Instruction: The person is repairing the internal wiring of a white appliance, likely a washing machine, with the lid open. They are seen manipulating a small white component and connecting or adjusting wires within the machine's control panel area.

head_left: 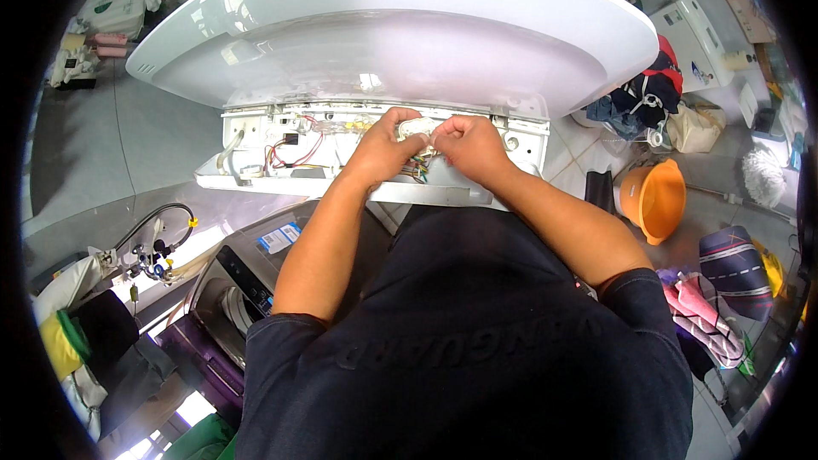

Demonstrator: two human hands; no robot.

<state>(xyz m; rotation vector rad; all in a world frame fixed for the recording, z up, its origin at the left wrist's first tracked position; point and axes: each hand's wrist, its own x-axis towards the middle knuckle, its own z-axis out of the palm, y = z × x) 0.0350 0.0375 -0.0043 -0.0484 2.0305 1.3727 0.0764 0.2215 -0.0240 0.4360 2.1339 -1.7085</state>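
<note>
A large white curved panel (375, 25) stands raised behind an open white appliance housing (341, 185), which holds red wires (313, 136), coloured wires (416, 172) and a pale hose (230, 149). My left hand (388, 149) grips a small cream-coloured part (416, 126) among the wiring, thumb bent over it. Just to its right, my right hand (473, 149) pinches at the same part or its wires; my fingers hide exactly what is between them.
A grey washing machine (234, 294) is at lower left, beside valves with a black hose (183, 234). An orange basin (656, 204), clothing (643, 106) and a white box (690, 43) lie to the right. Assorted items (111, 13) crowd the upper left.
</note>
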